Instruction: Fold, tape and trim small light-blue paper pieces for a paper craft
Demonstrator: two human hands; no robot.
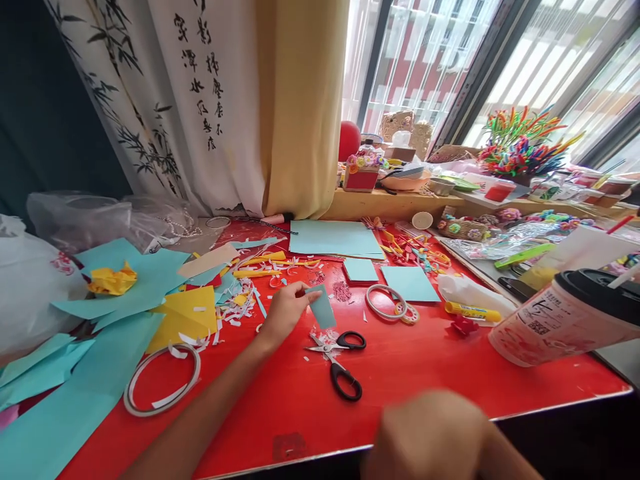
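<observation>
My left hand (287,312) pinches a small light-blue piece of paper (323,308) by its upper left corner, holding it over the middle of the red table. Just below the paper lies a pair of scissors (336,359) with black handles, its blades spread on small white and red scraps. My right hand (425,437) is a blur low in the view, near the table's front edge; its fingers cannot be made out. A roll of double-sided tape (387,302) lies to the right of the paper, beside light-blue squares (361,270).
A second tape roll (162,380) lies at left, near yellow paper (185,313) and large blue sheets (110,367). A lidded drink cup (555,327) stands at right, close to a yellow glue stick (473,312). Blue sheets (335,239) lie at the back.
</observation>
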